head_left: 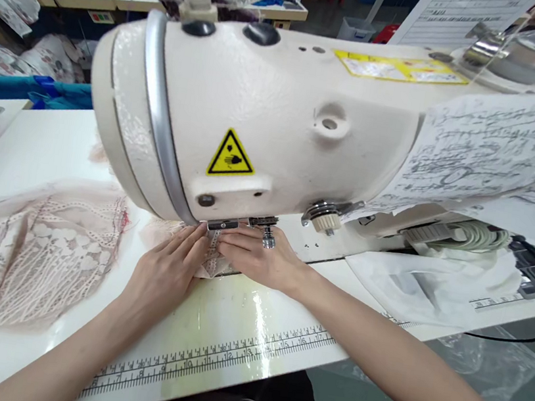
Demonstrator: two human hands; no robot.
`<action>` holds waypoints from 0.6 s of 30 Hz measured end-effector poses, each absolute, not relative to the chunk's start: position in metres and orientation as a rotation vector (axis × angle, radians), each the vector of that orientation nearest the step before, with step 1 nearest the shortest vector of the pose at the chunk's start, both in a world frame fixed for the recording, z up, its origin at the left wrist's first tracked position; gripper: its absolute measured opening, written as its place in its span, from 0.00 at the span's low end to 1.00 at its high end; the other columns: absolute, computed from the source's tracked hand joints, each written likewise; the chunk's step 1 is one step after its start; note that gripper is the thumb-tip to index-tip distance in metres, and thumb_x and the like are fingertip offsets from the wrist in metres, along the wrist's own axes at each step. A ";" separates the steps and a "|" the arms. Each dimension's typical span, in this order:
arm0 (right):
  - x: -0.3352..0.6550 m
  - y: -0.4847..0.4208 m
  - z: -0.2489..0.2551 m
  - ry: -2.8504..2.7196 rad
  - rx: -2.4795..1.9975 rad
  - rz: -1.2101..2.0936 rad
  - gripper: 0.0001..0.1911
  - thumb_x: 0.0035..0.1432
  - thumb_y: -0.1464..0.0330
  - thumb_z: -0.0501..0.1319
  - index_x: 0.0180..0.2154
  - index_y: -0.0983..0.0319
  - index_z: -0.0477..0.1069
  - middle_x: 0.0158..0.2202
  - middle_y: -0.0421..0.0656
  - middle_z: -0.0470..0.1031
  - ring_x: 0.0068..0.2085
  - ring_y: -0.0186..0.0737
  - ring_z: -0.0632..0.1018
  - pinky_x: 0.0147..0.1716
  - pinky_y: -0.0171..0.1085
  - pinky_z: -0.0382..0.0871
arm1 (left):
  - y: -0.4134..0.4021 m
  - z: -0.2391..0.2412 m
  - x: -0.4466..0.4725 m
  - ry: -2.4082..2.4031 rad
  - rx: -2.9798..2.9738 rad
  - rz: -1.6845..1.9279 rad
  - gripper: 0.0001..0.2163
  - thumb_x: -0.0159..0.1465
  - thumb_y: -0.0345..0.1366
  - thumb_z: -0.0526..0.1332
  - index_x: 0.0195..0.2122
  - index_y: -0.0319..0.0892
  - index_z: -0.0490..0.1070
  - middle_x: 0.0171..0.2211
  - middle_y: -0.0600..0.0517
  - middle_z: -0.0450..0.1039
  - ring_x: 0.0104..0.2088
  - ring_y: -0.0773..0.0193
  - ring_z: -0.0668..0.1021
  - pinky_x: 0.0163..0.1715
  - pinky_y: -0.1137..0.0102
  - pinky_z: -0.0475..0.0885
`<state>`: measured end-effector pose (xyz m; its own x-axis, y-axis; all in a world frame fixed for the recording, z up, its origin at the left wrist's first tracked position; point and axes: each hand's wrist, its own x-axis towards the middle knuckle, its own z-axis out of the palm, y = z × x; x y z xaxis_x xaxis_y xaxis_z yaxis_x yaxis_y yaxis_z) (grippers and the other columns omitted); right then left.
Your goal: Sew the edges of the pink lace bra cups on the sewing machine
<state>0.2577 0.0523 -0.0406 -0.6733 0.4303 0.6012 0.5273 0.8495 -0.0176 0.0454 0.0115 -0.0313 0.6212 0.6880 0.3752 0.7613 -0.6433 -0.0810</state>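
Note:
My left hand [165, 272] and my right hand [259, 259] lie side by side on a small piece of pink lace [212, 260] right under the head of a cream sewing machine [259, 120]. The fingers of both hands are stretched forward and press the lace flat against the machine bed, fingertips meeting at the presser foot [219, 225]. The needle itself is hidden by the machine head. A ring shows on my right hand.
A heap of pink lace pieces [32, 247] lies on the white table [31, 147] to the left. A ruler strip [216, 352] runs along the table's front edge. White fabric and paper [436, 277] sit to the right; other work tables stand behind.

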 end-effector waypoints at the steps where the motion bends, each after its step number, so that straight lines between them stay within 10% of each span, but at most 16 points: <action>1: 0.258 0.053 -0.040 -2.426 -0.696 -0.199 0.10 0.62 0.76 0.54 0.36 0.60 0.73 0.39 0.34 0.80 0.43 0.30 0.78 0.30 0.34 0.66 | 0.012 -0.031 0.045 -1.179 -2.609 -0.447 0.17 0.65 0.30 0.52 0.53 0.30 0.68 0.54 0.37 0.72 0.53 0.50 0.76 0.50 0.60 0.76; 18: 0.261 0.061 -0.044 -2.458 -0.797 -0.181 0.10 0.61 0.75 0.55 0.36 0.59 0.73 0.37 0.37 0.79 0.33 0.33 0.76 0.25 0.35 0.61 | 0.012 -0.035 0.045 -1.183 -2.603 -0.394 0.20 0.65 0.33 0.55 0.58 0.36 0.67 0.55 0.39 0.71 0.52 0.46 0.76 0.46 0.55 0.77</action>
<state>0.2611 0.0613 -0.0437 -0.6763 0.5042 0.5370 0.5773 0.8156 -0.0388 0.0446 0.0122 -0.0350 0.6328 0.6927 0.3461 0.7618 -0.6370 -0.1178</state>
